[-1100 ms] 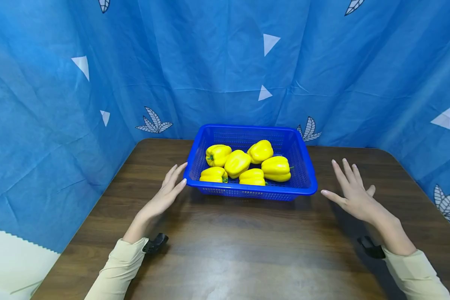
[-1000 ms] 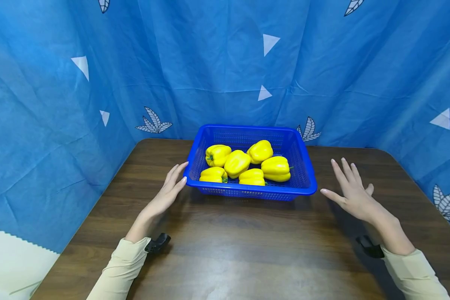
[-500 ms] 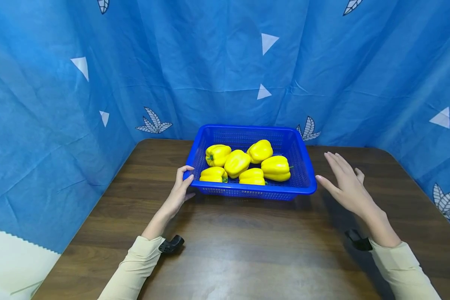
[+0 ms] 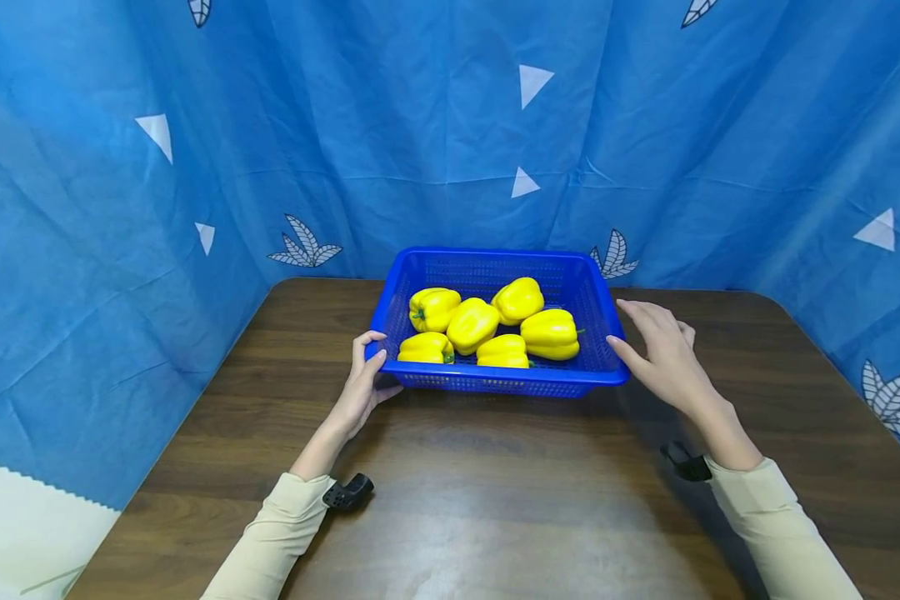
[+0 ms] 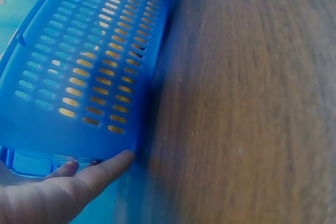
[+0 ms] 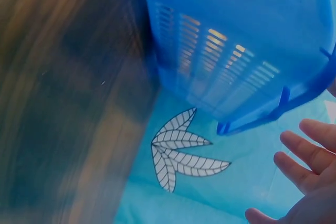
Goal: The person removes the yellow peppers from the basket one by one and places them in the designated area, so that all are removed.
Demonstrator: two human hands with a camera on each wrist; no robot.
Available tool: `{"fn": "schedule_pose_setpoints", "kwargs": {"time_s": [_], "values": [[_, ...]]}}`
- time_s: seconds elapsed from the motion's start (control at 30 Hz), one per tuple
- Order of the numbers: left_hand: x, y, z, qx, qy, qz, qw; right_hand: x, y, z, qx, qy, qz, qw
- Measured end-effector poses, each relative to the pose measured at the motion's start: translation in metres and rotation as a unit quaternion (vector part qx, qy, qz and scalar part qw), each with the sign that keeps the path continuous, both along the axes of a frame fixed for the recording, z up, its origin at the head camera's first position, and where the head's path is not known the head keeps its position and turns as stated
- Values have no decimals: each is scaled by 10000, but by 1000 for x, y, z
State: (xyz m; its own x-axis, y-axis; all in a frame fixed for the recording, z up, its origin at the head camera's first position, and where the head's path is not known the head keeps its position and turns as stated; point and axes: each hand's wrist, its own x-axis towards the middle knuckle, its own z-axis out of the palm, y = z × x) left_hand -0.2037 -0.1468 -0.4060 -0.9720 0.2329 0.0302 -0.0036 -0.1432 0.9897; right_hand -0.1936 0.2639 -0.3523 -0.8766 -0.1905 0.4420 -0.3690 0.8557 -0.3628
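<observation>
Blue basket (image 4: 607,377) with six yellow peppers (image 4: 473,325): resting on tabletop (image 4: 495,500), far centre; left hand (image 4: 365,385) curled on near-left rim; right hand (image 4: 663,354) open, just beside right rim; grasp half made, lift not begun.

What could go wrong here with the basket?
Only the left hand grips the basket, at its near-left corner; the right hand is open beside the right rim, not visibly gripping. Lifting now could tilt it. The six peppers lie loose and could roll, shifting the weight.
</observation>
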Motion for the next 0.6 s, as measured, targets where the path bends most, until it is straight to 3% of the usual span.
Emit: {"fn": "schedule_pose_setpoints", "kwargs": {"time_s": [0.3,0.6], "values": [[0,-2,-1,-105,75,15,9999,-12,-18,4,171,89,228,9996],[1,0,-1,-53,94,48,9999,-26,-29,7,429,-540,229,9974]]}}
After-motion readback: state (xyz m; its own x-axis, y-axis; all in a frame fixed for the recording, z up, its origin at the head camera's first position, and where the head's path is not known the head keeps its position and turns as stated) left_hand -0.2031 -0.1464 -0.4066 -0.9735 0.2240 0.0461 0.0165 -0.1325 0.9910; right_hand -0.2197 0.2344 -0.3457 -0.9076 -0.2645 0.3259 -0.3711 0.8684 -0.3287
